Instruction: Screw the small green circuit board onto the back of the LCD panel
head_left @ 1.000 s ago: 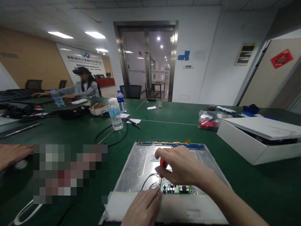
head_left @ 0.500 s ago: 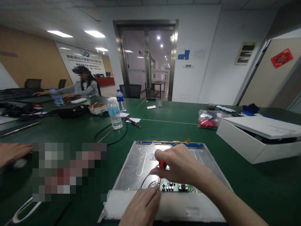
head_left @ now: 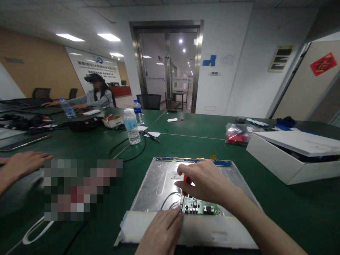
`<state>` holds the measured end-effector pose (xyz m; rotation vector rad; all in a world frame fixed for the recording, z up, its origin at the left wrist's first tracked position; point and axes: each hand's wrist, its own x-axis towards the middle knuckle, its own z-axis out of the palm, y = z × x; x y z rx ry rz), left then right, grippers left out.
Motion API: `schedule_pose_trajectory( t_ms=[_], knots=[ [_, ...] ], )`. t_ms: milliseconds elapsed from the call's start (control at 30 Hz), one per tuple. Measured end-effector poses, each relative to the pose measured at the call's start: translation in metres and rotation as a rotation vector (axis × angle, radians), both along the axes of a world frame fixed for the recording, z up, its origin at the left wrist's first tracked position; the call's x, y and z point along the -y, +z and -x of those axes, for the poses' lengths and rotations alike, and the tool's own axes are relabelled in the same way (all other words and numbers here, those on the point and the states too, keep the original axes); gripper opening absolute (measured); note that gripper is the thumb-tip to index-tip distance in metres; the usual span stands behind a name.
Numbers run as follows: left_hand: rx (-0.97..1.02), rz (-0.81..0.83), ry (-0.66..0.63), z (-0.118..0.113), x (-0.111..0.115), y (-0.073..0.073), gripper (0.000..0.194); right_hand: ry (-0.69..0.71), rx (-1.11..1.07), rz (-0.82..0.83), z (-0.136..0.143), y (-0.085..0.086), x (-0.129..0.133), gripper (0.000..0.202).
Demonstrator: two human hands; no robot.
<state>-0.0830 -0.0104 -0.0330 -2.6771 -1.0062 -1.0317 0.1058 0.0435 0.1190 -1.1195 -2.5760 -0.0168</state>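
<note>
A flat metal panel (head_left: pixel 148 187) lies on the green table, with a blue strip along its far edge and a green circuit board (head_left: pixel 202 206) near its middle. Fingers of my right hand (head_left: pixel 203 180) are wrapped round a red and black screwdriver (head_left: pixel 187 180), held upright with its shaft down at the board's left end. Beside the tip, my left hand (head_left: pixel 166 226) rests low on the panel with its fingers close together; whether they pinch anything is hidden. Thin dark wires (head_left: pixel 170 199) curve left of the board.
A white box (head_left: pixel 289 159) stands at the right, behind it a plastic bag (head_left: pixel 239 134) with red items. Water bottles (head_left: pixel 132 129) and a black cable (head_left: pixel 145 147) lie beyond the panel. Another person's hand (head_left: pixel 23 164) is at the left; a seated person (head_left: pixel 99 94) is farther back.
The view has shifted slightly. The other person's hand at the left reaches further into view. My right hand still grips the screwdriver, its fingers slightly changed, and my left hand stays by the board.
</note>
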Motion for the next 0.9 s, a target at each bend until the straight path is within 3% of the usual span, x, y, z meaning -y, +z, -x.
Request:
schedule_pose_trajectory(
  t_ms=[133,300,467,733,833,900],
  knots=[
    [-0.041,0.113,0.015,-0.001,0.007,0.015,0.036,0.102,-0.042,0.019,-0.001,0.002,0.002,0.023],
    [-0.085,0.178,0.007,-0.002,0.012,0.029,0.041,-0.043,0.003,-0.027,-0.001,0.0,0.0,0.026],
    [-0.134,0.274,0.037,-0.004,0.016,0.035,0.04,0.027,-0.045,0.012,-0.003,0.001,0.0,0.022],
    [-0.129,0.295,0.057,-0.008,0.018,0.05,0.037,-0.02,0.008,0.034,-0.003,0.004,0.0,0.021],
    [-0.128,0.286,0.058,-0.004,0.031,0.054,0.04,-0.017,0.015,0.019,-0.003,0.003,0.0,0.022],
    [-0.116,0.301,0.047,0.005,0.052,0.054,0.039,-0.01,0.024,0.003,-0.003,0.003,0.0,0.022]
  ],
)
